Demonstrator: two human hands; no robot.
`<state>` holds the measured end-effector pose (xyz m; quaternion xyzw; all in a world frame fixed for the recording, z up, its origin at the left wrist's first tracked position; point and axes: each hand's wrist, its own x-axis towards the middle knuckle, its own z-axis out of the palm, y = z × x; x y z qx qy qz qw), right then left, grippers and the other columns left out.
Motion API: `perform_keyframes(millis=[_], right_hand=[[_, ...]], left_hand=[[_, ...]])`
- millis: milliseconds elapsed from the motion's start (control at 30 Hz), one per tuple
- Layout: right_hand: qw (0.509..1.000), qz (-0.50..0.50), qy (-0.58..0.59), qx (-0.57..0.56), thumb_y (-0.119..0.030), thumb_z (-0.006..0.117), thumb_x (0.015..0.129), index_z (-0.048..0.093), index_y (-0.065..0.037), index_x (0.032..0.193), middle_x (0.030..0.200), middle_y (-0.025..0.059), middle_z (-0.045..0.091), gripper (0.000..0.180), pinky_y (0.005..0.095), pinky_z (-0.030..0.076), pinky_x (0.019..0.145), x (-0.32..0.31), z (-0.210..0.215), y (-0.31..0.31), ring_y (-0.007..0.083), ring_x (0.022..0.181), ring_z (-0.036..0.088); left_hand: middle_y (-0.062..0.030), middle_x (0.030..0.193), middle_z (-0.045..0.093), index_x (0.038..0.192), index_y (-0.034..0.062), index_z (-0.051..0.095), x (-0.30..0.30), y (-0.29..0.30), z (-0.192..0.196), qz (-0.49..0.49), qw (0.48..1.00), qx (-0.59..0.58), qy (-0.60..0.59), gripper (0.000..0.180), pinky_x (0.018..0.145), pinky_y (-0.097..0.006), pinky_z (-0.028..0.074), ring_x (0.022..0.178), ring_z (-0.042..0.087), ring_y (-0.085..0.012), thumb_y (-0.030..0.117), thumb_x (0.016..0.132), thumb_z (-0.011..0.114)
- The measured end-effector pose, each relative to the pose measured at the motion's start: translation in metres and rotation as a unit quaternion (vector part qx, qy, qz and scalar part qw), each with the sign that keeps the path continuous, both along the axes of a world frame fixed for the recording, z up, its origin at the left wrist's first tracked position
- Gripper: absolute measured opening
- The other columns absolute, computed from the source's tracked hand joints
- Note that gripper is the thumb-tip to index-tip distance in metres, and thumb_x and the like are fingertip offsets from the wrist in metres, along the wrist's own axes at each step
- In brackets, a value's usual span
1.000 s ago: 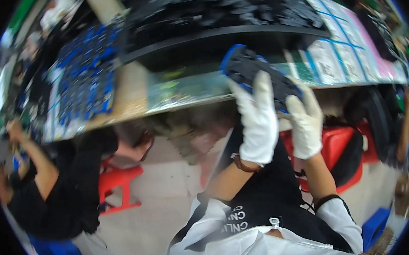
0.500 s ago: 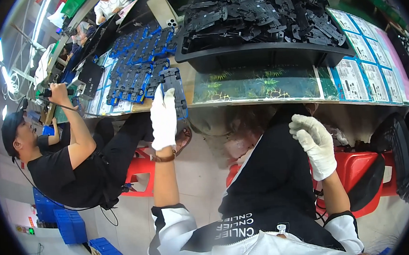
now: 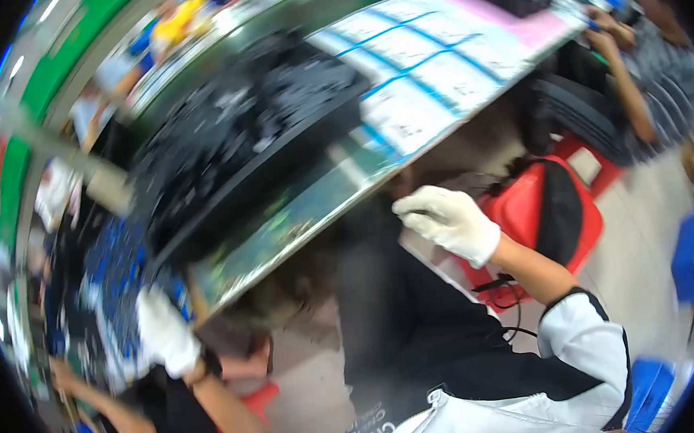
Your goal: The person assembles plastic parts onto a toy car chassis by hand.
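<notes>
My left hand [image 3: 166, 332], in a white glove, is at the left end of the table, beside several blue-and-black moulded parts [image 3: 117, 261]. Motion smears its fingers, so whether it grips one of those parts is not visible. My right hand [image 3: 448, 221], also gloved in white, hovers above my lap near the table's front edge. Its fingers are loosely bent, with nothing seen in them. Beyond the table edge stands a large black bin [image 3: 270, 153] heaped with black plastic parts [image 3: 250, 102].
White sheets with blue strips [image 3: 426, 82] cover the table right of the bin. A red stool [image 3: 519, 204] stands beside my right arm. A co-worker in a striped top [image 3: 665, 106] is at far right; another person's forearm [image 3: 111, 406] shows at lower left.
The whole view has swung toward the right and blurred, so the table now slants. My left hand appears farther left in view, my right hand farther left and slightly higher.
</notes>
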<state>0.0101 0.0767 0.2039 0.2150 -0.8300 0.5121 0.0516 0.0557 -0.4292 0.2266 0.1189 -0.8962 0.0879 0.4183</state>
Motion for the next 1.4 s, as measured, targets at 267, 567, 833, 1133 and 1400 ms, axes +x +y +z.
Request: perform_keyframes(millis=[267, 567, 833, 1133, 1400], right_hand=[[0.945, -0.275, 0.113, -0.138, -0.006, 0.062, 0.093, 0.068, -0.003, 0.107, 0.099, 0.0023, 0.065, 0.015, 0.0238, 0.048, 0.08, -0.083, -0.005, 0.115, 0.0084, 0.089, 0.059], [0.921, -0.343, 0.175, -0.062, -0.014, 0.065, 0.088, 0.068, -0.009, 0.111, 0.113, 0.0152, 0.06, 0.024, 0.0356, 0.05, 0.086, -0.197, -0.002, 0.098, 0.0272, 0.098, 0.062], [0.906, -0.41, 0.096, 0.043, -0.018, 0.072, 0.079, 0.059, -0.006, 0.123, 0.124, 0.0186, 0.053, 0.048, 0.0408, 0.047, 0.095, -0.215, -0.009, 0.091, 0.0334, 0.106, 0.058], [0.866, -0.434, 0.176, 0.176, -0.022, 0.074, 0.077, 0.059, -0.003, 0.121, 0.122, 0.023, 0.055, 0.05, 0.0448, 0.045, 0.098, -0.216, -0.013, 0.085, 0.0398, 0.115, 0.053], [0.88, -0.405, 0.149, 0.199, -0.02, 0.07, 0.078, 0.059, -0.002, 0.118, 0.118, 0.0209, 0.055, 0.045, 0.0453, 0.044, 0.101, -0.199, 0.006, 0.086, 0.0386, 0.123, 0.047]], left_hand=[[-0.0126, 0.106, 0.069, 0.117, -0.0023, 0.064, 0.021, 0.197, -0.011, -0.397, 0.835, 0.38, 0.021, 0.027, 0.084, -0.03, 0.052, 0.093, 0.066, -0.022, 0.0, 0.091, 0.057], [-0.0186, 0.098, 0.069, 0.112, 0.0059, 0.064, -0.069, 0.437, -0.088, -0.588, 0.66, 0.317, -0.345, 0.033, 0.077, -0.042, 0.053, 0.088, 0.067, -0.0364, 0.033, 0.095, 0.056], [-0.0202, 0.1, 0.068, 0.111, 0.0071, 0.062, -0.057, 0.473, -0.267, -0.481, 0.639, 0.397, -0.45, 0.032, 0.077, -0.043, 0.052, 0.09, 0.066, -0.0351, 0.034, 0.096, 0.055], [-0.0059, 0.087, 0.067, 0.112, 0.0084, 0.06, -0.076, 0.45, -0.282, -0.273, 0.33, 0.777, -0.462, 0.021, 0.057, -0.025, 0.05, 0.065, 0.061, -0.0125, 0.024, 0.098, 0.059], [-0.0087, 0.082, 0.067, 0.108, 0.0052, 0.06, -0.084, 0.448, -0.297, -0.212, 0.254, 0.832, -0.445, 0.02, 0.055, -0.029, 0.053, 0.063, 0.063, -0.018, 0.021, 0.097, 0.057]])
